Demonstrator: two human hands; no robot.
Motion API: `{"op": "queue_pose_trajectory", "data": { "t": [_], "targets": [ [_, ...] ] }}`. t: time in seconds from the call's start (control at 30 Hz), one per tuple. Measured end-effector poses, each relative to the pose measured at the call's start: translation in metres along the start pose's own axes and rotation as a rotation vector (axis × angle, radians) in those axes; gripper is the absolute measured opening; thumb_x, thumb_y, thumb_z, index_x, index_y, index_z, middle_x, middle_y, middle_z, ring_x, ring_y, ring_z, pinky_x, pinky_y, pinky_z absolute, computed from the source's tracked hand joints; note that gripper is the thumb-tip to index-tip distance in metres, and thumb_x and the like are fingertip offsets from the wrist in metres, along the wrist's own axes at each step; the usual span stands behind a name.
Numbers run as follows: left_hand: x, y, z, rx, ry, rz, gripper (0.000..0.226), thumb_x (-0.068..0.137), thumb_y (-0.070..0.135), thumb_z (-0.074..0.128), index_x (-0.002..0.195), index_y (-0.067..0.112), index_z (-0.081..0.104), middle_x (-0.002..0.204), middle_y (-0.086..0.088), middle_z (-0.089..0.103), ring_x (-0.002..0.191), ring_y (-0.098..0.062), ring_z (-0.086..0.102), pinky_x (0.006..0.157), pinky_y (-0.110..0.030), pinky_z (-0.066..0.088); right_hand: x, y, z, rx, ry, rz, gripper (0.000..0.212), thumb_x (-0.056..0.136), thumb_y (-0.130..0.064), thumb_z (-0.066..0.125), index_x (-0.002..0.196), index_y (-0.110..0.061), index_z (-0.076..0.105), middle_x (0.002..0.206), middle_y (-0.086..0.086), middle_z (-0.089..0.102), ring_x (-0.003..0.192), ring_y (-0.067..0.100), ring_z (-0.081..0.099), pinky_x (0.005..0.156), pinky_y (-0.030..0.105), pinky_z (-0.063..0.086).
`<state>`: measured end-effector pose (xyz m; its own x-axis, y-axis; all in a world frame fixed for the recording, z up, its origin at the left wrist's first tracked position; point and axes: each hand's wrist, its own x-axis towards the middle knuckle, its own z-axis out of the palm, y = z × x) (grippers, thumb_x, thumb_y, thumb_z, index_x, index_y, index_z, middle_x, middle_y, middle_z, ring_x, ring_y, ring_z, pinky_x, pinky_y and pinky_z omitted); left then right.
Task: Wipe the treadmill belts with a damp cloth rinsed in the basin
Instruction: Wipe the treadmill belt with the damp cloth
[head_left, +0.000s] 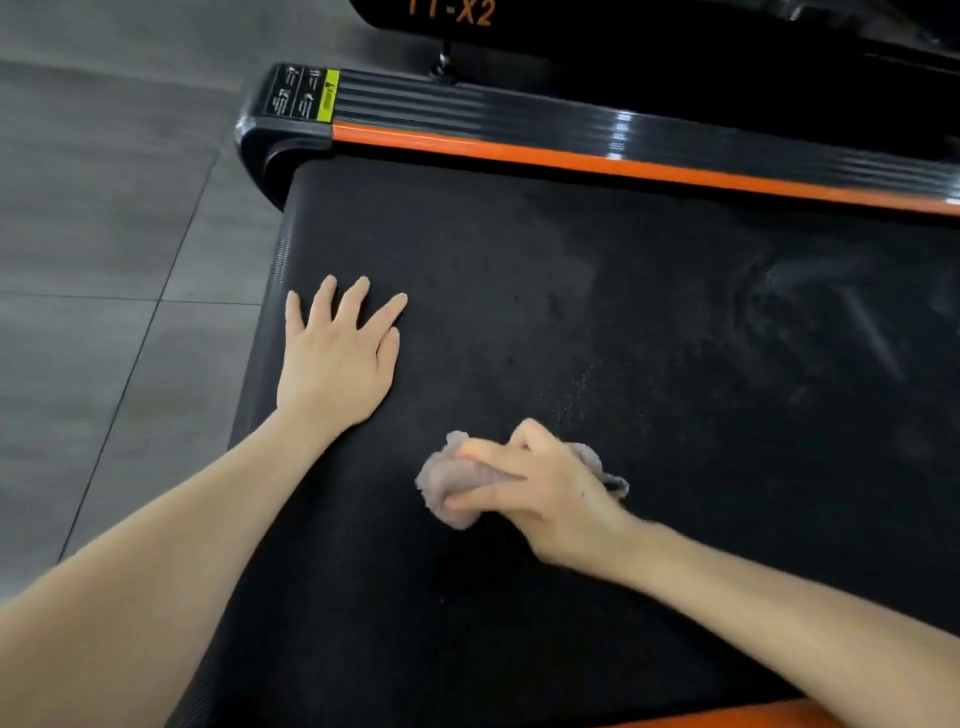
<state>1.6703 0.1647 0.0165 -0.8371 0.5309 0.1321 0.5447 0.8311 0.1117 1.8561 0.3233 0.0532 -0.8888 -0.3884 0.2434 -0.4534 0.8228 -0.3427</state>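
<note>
My right hand grips the one cloth I can see, a crumpled pinkish-grey wad. The fingers curl over its top and the thumb closes in from the near side, so the wad bulges out past the fingertips on the left and a small tail shows behind the knuckles on the right. The cloth sits down on the belt, toward its near half. My left hand lies flat on the same belt, well apart from the cloth. Its palm is down and its fingers are spread wide and straight, holding nothing, close to the belt's left end. That makes two hands, both bare-armed, and one cloth. I count one belt in view, black and matte, with pale specks just beyond the cloth and dull streaky smears further right. Along the far edge runs one ribbed black rail with one orange stripe beneath it, and at the rail's left end is one label with a yellow band. Above that is a black body with orange lettering, cut off by the frame. A second bit of orange trim shows at the bottom edge. The floor on the left is large grey tiles with thin dark joints.
</note>
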Motion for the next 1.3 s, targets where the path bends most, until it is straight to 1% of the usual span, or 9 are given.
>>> {"op": "queue_pose_trajectory", "data": {
  "t": [0.07,0.1,0.13,0.27,0.53,0.7,0.93,1.1,1.3],
  "targets": [
    [0.001,0.000,0.001,0.002,-0.011,0.002,0.049,0.099,0.040,0.019,0.144,0.033,0.035,0.150,-0.009,0.033,0.139,-0.037,0.021,0.114,-0.056,0.009,0.025,0.048,-0.014,0.095,-0.010,-0.031,0.032,0.094,0.001,0.046,0.085,-0.019,0.070,0.105,0.000,0.065,0.089,0.010,0.053,0.080,0.021,0.038],
    [0.002,0.000,0.001,0.006,-0.018,0.003,0.051,0.097,0.042,0.017,0.144,0.033,0.034,0.150,-0.009,0.033,0.139,-0.037,0.021,0.114,-0.056,0.009,0.040,0.090,-0.016,0.127,0.142,0.040,0.058,0.079,-0.042,0.017,0.080,-0.014,0.068,0.102,0.002,0.065,0.095,0.018,0.059,0.083,0.031,0.043],
    [0.002,-0.001,0.001,0.011,-0.023,0.001,0.053,0.096,0.043,0.014,0.144,0.033,0.035,0.150,-0.010,0.034,0.139,-0.037,0.021,0.114,-0.057,0.009,0.058,0.123,-0.030,0.087,0.241,0.175,0.047,0.052,0.000,0.031,0.078,-0.017,0.066,0.100,0.002,0.065,0.096,0.023,0.061,0.082,0.038,0.044],
    [0.001,0.000,0.000,0.017,-0.001,-0.005,0.054,0.094,0.042,0.016,0.140,0.031,0.043,0.144,-0.013,0.042,0.135,-0.039,0.029,0.111,-0.060,0.016,0.094,0.187,-0.035,-0.159,0.378,0.886,0.038,0.085,-0.004,0.039,0.086,-0.036,0.060,0.106,-0.004,0.062,0.089,0.024,0.047,0.077,0.030,0.035],
    [0.001,-0.001,0.000,0.013,-0.017,-0.003,0.052,0.095,0.042,0.018,0.140,0.031,0.043,0.144,-0.013,0.043,0.136,-0.039,0.029,0.111,-0.059,0.016,0.053,0.090,-0.009,-0.044,0.082,0.081,0.039,0.084,-0.006,0.041,0.089,-0.028,0.073,0.116,-0.001,0.066,0.072,0.025,0.050,0.070,0.033,0.039],
    [0.002,-0.002,-0.003,-0.004,-0.007,-0.020,0.051,0.094,0.042,0.021,0.137,0.033,0.046,0.142,-0.011,0.046,0.135,-0.037,0.032,0.111,-0.057,0.018,0.123,0.223,-0.031,-0.127,0.358,0.750,0.048,0.080,0.001,0.037,0.091,-0.041,0.060,0.108,-0.008,0.060,0.090,0.022,0.052,0.080,0.034,0.036],
    [0.029,-0.014,-0.019,-0.077,0.009,0.009,0.056,0.089,0.047,0.024,0.128,0.027,0.058,0.131,-0.013,0.055,0.124,-0.038,0.044,0.106,-0.054,0.028,0.120,0.222,-0.029,-0.139,0.346,0.711,0.037,0.093,0.000,0.042,0.109,-0.022,0.068,0.112,-0.002,0.058,0.090,0.027,0.039,0.086,0.043,0.043],
    [0.084,-0.033,-0.009,0.054,-0.148,-0.073,0.050,0.098,0.046,0.018,0.148,0.037,0.021,0.156,-0.003,0.019,0.142,-0.034,0.011,0.113,-0.054,0.010,0.119,0.227,-0.027,-0.162,0.355,0.683,0.039,0.093,0.001,0.047,0.113,-0.024,0.069,0.116,-0.001,0.059,0.089,0.026,0.039,0.085,0.041,0.043],
    [0.085,-0.035,0.002,-0.018,-0.077,-0.063,0.050,0.097,0.044,0.023,0.146,0.034,0.027,0.154,-0.005,0.024,0.141,-0.035,0.012,0.112,-0.054,0.015,0.127,0.223,-0.025,-0.199,0.369,0.772,0.040,0.093,0.000,0.046,0.113,-0.026,0.069,0.122,-0.002,0.058,0.087,0.024,0.036,0.082,0.038,0.042]
  ]
}}
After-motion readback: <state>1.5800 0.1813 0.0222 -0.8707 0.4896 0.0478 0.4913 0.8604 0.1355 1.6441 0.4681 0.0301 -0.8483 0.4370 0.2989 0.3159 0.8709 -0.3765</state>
